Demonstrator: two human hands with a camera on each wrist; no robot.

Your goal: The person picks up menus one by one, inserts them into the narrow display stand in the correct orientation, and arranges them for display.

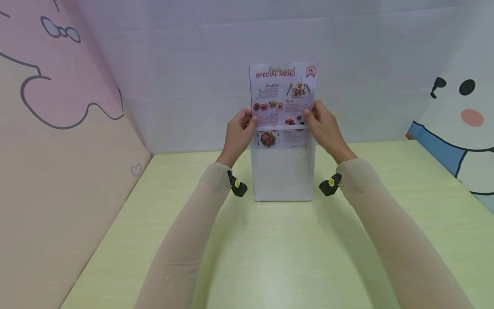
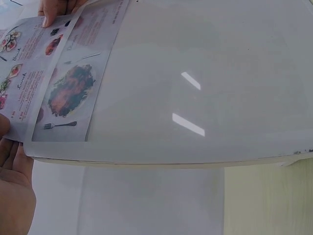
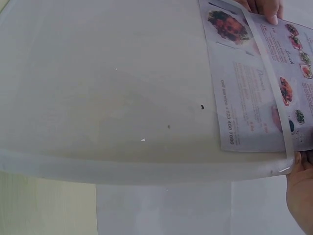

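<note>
1. Here, at the left of the head view, a pink and beige cartoon wall panel (image 1: 58, 128) fills the frame's edge, and the pale green table (image 1: 270, 257) spreads from it across the lower half.
2. Left of centre, the left hand (image 1: 240, 133) pinches the left edge of the menu sheet (image 1: 283, 92); its grip is thumb in front with fingers behind, as far as the head view shows.
3. In the centre, the clear acrylic holder (image 1: 283, 171) stands upright on the table. The menu's long axis runs vertically: its lower part sits inside the holder's slot, while its upper part rises above the rim.
4. The holder below the sheet's bottom edge holds nothing else visible.
5. Right of centre, the right hand (image 1: 324, 128) pinches the menu's right edge at much the same height, so both hands flank the sheet, neither plainly nearer.
6. At the far right stands a white cartoon panel (image 1: 459, 120).
</note>
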